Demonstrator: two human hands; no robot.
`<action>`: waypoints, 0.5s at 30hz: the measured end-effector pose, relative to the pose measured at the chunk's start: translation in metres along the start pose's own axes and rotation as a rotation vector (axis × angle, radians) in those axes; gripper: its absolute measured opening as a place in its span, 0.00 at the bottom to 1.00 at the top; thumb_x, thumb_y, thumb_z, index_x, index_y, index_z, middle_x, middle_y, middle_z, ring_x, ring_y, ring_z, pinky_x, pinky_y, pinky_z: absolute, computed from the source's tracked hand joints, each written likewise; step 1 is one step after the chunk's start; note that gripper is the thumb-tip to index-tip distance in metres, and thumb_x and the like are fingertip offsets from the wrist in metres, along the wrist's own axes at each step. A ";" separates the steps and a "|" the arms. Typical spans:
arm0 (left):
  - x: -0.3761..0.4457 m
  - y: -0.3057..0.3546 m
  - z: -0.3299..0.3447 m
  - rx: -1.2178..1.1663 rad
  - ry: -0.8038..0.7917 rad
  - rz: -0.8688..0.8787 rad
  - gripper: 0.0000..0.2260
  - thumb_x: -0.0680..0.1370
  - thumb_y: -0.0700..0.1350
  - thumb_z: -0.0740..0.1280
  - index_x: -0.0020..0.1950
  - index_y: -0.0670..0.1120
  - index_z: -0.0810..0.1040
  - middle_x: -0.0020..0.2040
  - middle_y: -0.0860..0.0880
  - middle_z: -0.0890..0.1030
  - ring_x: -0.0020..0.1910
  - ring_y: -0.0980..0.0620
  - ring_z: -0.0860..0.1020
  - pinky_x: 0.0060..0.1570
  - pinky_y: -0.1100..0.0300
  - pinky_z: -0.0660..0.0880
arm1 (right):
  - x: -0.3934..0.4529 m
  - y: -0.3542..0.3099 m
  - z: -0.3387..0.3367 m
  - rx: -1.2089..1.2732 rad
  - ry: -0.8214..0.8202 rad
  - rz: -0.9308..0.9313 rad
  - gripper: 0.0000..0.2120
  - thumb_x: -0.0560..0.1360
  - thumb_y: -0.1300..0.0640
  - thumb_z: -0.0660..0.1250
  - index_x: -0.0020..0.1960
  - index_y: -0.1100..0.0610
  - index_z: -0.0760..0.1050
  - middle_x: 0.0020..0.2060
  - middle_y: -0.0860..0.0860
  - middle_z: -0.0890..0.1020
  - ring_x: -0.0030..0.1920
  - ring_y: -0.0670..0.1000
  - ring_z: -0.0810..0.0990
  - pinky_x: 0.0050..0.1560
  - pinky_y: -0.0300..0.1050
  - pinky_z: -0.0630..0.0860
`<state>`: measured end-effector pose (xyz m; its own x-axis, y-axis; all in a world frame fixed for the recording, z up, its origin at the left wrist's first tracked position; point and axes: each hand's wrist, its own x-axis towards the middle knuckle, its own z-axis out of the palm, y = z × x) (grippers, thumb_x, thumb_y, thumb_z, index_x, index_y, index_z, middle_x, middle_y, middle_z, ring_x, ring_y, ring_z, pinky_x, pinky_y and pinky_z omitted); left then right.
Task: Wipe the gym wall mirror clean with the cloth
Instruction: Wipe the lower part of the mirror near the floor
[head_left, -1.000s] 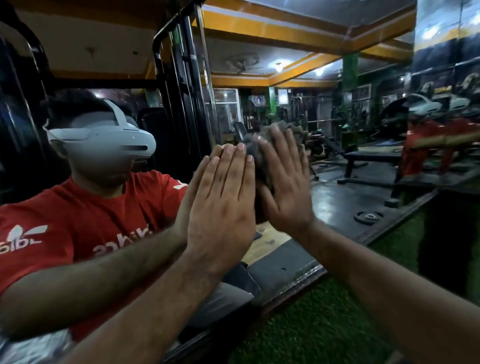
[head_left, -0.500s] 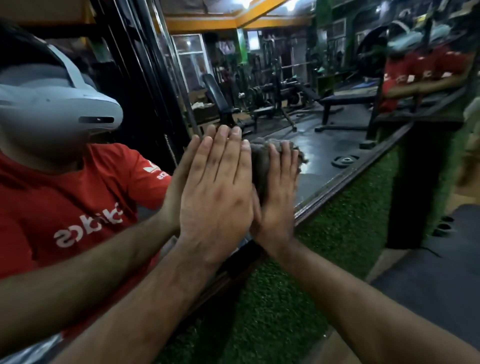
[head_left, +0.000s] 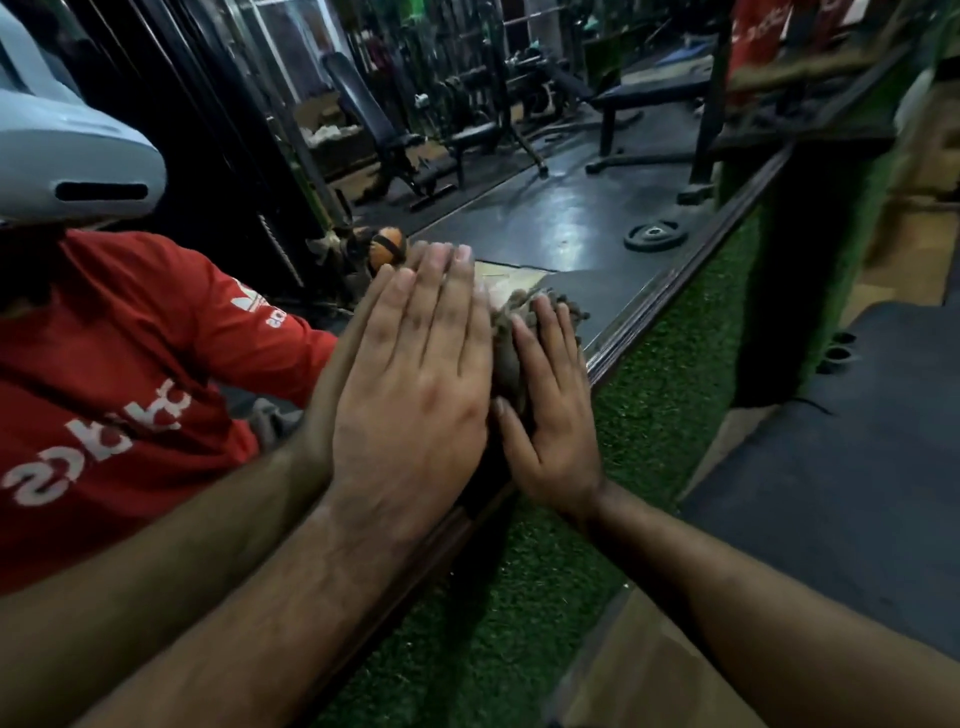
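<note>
- Head view showed me both hands low on the gym wall mirror (head_left: 587, 223), close to its dark bottom frame (head_left: 691, 270).
- My left hand (head_left: 415, 395) lay flat against the glass, fingers straight and pressed side by side, holding nothing that I could see.
- My right hand (head_left: 553, 415) was spread flat over the cloth (head_left: 506, 338), a grey-brown bunched rag, pressing it to the mirror; the fingers were straight, not curled round it.
- The cloth sat between that palm and the glass, just beside the left hand, its frayed edge showing past the fingertips.
- As for progress, I judged the wiping to be under way at the lower strip of the mirror. The light was too dim for me to tell which areas were already clean and which were smeared, so I could not say how much was left.
- The glass to the right, reflecting a weight plate (head_left: 655, 236) and benches (head_left: 410, 135), ran well beyond the cloth, and I took that stretch as possibly not yet covered.
- Containers: I saw no bucket, spray bottle or basin anywhere in view, only green turf (head_left: 524, 582) below the frame.
</note>
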<state>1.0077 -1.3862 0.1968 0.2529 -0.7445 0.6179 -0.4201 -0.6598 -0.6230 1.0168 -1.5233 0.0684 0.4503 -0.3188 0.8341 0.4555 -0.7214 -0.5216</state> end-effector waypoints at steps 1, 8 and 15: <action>0.000 0.002 0.004 0.020 0.005 -0.016 0.27 0.82 0.44 0.53 0.79 0.33 0.57 0.80 0.34 0.55 0.81 0.35 0.53 0.80 0.44 0.44 | 0.007 0.003 0.002 0.007 0.028 0.036 0.32 0.82 0.50 0.60 0.83 0.57 0.56 0.83 0.59 0.55 0.84 0.61 0.50 0.79 0.71 0.55; -0.003 0.004 0.020 0.141 0.034 -0.051 0.27 0.85 0.46 0.48 0.81 0.35 0.51 0.82 0.38 0.50 0.82 0.40 0.48 0.80 0.47 0.40 | 0.005 0.036 -0.009 -0.160 -0.143 -0.351 0.35 0.79 0.45 0.60 0.83 0.54 0.56 0.82 0.59 0.55 0.84 0.61 0.50 0.78 0.72 0.55; -0.001 0.004 0.009 0.020 0.132 -0.071 0.25 0.81 0.40 0.57 0.77 0.34 0.64 0.79 0.35 0.62 0.79 0.39 0.60 0.78 0.43 0.56 | 0.034 0.020 0.003 -0.098 -0.011 -0.294 0.34 0.81 0.45 0.59 0.83 0.54 0.55 0.82 0.58 0.55 0.84 0.61 0.50 0.79 0.70 0.54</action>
<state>1.0137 -1.3897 0.1892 0.1642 -0.6769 0.7175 -0.3872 -0.7132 -0.5843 1.0431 -1.5471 0.0853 0.3183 -0.0812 0.9445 0.4914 -0.8379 -0.2376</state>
